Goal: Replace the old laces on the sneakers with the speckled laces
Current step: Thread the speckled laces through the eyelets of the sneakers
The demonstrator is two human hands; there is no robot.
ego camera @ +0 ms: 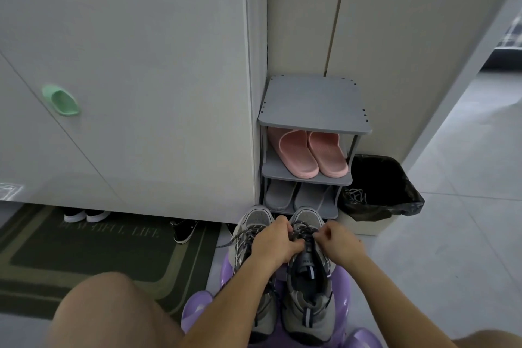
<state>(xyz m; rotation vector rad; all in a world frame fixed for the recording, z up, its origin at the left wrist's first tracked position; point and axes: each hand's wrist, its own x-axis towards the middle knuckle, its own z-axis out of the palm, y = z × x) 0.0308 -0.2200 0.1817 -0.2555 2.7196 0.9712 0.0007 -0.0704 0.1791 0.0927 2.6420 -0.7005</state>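
Two grey sneakers stand side by side on a purple stool [343,288], toes pointing away from me. The left sneaker [254,219] carries a dark speckled lace with a loose end [226,243] trailing off to the left. The right sneaker [309,285] has the same speckled lace [303,227] across its upper eyelets. My left hand [275,244] pinches that lace over the right sneaker's tongue. My right hand [337,243] pinches the lace on the shoe's right side, fingers closed. A tangle of old laces [356,195] lies in the bin.
A grey shoe rack [313,104] stands just beyond the stool, holding pink slippers [310,154] and grey slippers [299,196]. A bin with a black liner [395,178] sits to its right. A dark doormat [93,246] lies on the left under a white cabinet [127,65].
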